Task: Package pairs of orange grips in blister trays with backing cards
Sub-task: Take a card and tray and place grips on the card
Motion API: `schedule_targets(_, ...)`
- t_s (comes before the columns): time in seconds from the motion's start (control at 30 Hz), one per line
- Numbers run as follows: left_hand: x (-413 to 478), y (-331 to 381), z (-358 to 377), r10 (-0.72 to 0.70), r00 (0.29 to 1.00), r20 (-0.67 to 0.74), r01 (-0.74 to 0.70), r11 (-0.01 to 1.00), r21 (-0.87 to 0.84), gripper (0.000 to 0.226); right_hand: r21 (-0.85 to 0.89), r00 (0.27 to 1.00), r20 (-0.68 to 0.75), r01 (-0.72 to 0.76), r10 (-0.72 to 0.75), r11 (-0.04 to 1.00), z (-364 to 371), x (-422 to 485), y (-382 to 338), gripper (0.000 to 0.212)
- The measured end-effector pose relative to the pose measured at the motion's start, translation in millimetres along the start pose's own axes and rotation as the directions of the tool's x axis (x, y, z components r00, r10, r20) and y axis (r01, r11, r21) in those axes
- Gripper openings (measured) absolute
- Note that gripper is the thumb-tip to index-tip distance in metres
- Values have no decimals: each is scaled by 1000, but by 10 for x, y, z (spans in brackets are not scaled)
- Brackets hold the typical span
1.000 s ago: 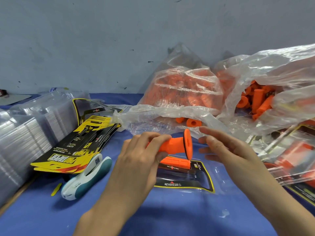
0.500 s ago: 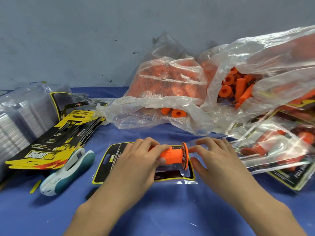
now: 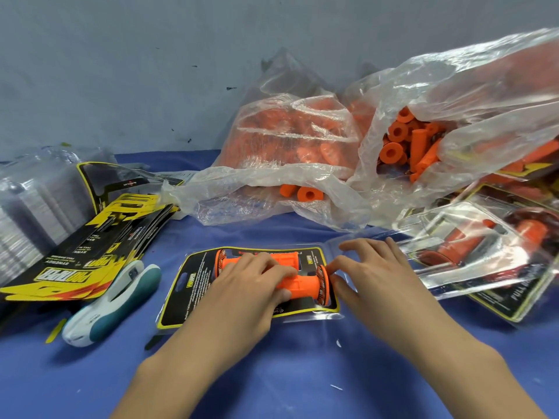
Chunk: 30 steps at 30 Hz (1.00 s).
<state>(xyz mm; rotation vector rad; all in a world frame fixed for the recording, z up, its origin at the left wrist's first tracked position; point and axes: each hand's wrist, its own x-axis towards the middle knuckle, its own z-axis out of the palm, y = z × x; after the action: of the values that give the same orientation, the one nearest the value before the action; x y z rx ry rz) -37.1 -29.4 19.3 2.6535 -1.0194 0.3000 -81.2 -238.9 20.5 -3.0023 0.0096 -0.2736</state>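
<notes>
1. At the middle of the counter (image 3: 272, 373), the left hand (image 3: 251, 285) lies over the near grip (image 3: 302, 284); its fingers are curled on the grip and the thumb is pressed under it, so it holds the grip.
2. The right hand (image 3: 372, 273) is beside the flange end of this grip. Its fingers are nearly straight and spread, with the fingertips touching the flange and the clear plastic there; it grasps nothing.
3. The near grip lies on its side in the tray (image 3: 329, 311), which sits on a black and yellow card (image 3: 193, 285). The flange points to the right.
4. A second grip (image 3: 284, 260) lies just behind the first one, in the same tray, with its flange to the left. The left hand covers part of it.
5. Left of the card, a white and teal stapler (image 3: 112, 306) lies on the blue counter.
6. Further left is a pile of cards (image 3: 75, 267), leaning on a stack of clear trays (image 3: 33, 207).
7. Behind the hands, two plastic bags (image 3: 302, 140) hold many loose orange grips; the right bag (image 3: 453, 95) is open toward the camera.
8. At the right, finished packs (image 3: 484, 243) lie overlapped, near the right hand but apart from it.
</notes>
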Motion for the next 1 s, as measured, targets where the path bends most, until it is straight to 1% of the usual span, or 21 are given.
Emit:
schedule_targets(0.1, -11, -30, 15, 14, 1000, 19, -14, 1000, -5, 33, 17, 1000, 8, -6, 6, 1000, -6, 1, -3, 34)
schedule_targets(0.27, -39, -57, 14, 33, 999, 29, -32, 999, -32, 33, -8, 1000, 1, 3, -3, 1000, 6, -11, 17, 35)
schedule_targets(0.37, -57, -69, -34, 40, 999, 0, -40, 998, -50, 31, -12, 1000, -3, 5, -5, 1000, 15, -11, 25, 33)
schedule_targets(0.43, -84, -133, -108, 3, 997, -73, -8, 998, -69, 29, 4, 1000, -7, 7, -7, 1000, 24, -9, 27, 32)
schedule_targets(0.53, -158, -314, -235, -107, 975, -195, 89, 991, -95, 27, 9, 1000, -18, 11, -11, 1000, 37, -15, 36, 32)
schedule_targets(0.6, -224, -446, -276, -166, 958, -235, 147, 984, -99, 21, 11, 1000, -19, 16, -15, 1000, 46, -21, 46, 32)
schedule_targets(0.7, -323, -583, -271, -229, 942, -244, 217, 973, -78, 18, 24, 999, -34, 23, -22, 999, 57, -26, 56, 30)
schedule_targets(0.83, -443, -696, -211, -267, 936, -232, 260, 964, -58, 17, 8, 999, -36, 27, -26, 1000, 80, -28, 68, 31)
schedule_targets(0.93, -495, -759, -182, -286, 929, -234, 283, 958, -47, 19, 19, 999, -39, 24, -23, 1000, 80, -29, 69, 29)
schedule_targets(1.0, -504, -789, -182, -312, 916, -251, 305, 950, -70, 22, 22, 999, -43, 24, -23, 999, 75, -31, 59, 28)
